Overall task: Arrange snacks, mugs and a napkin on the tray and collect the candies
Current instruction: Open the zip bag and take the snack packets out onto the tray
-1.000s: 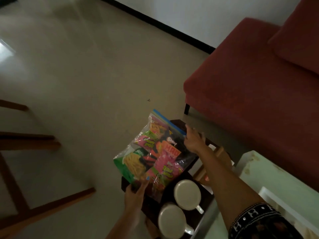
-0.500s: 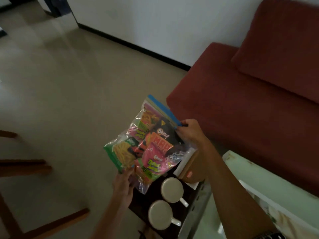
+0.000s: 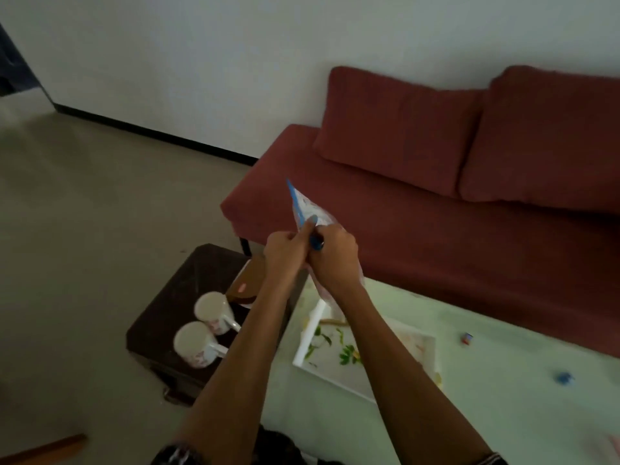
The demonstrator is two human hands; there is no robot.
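Both hands are meeting in mid-air, just in front of the red sofa [image 3: 436,229] and above the near-left end of the pale green table [image 3: 486,380]. The left hand [image 3: 285,251] is curled into a loose fist, its thumb and fingers pinching the blue zip strip at the top of the snack bag [image 3: 307,209]. The right hand [image 3: 335,260] is closing around the bag from the other side, fingers pressed together on the plastic right beside the left hand, the two hands touching. The bag is standing edge-on to the camera, its blue-edged corner poking up past the knuckles, so the packets inside are not showing; the lower part is hanging down behind the right wrist.

Below the forearms, the white tray [image 3: 335,360] with a leafy print is lying on the table near its left edge, with nothing that I can make out resting in it. Two small candies are sitting further right on the table: a reddish one [image 3: 466,337] near the far edge, a blue one [image 3: 564,378] nearer the right side.

Left of the table, a dark low stool [image 3: 188,283] is carrying two white mugs [image 3: 208,325] side by side at its near edge, handles pointing toward the table. A brown wooden piece [image 3: 246,285] is lying just beyond them at the stool's right edge.
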